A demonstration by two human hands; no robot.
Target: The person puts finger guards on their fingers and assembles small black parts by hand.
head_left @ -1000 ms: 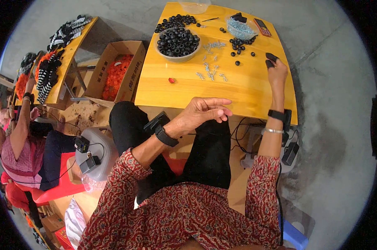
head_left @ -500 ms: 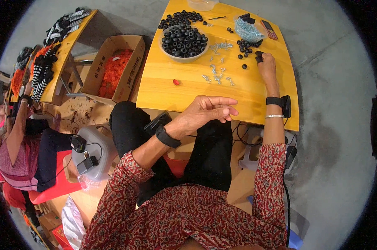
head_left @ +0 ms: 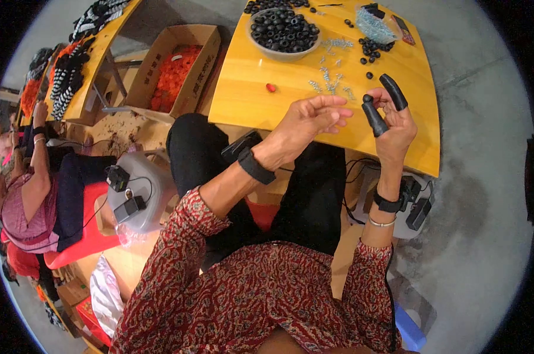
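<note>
My left hand (head_left: 311,123) hovers over the near edge of the yellow table (head_left: 249,106), fingers stretched out, with nothing in them. My right hand (head_left: 392,127) is raised to its right, with black covers on the thumb and index finger. A small round black bead (head_left: 367,98) shows at the thumb tip, against the other fingers; the index finger points up. Beyond the hands lie scattered small silver screws (head_left: 332,82) and a group of loose black beads (head_left: 373,48). More black beads fill a clear round bowl (head_left: 284,57).
A clear tub of silvery pieces (head_left: 376,29) and a red-and-black handheld device (head_left: 404,30) stand at the far right. A small red piece (head_left: 271,88) lies left. Beside the table is a cardboard box (head_left: 140,88) of orange pieces. Another person (head_left: 34,194) sits at far left.
My right hand has come back from the loose beads toward my left hand, now with a bead at the thumb. The left hand has risen slightly; the view has shifted.
</note>
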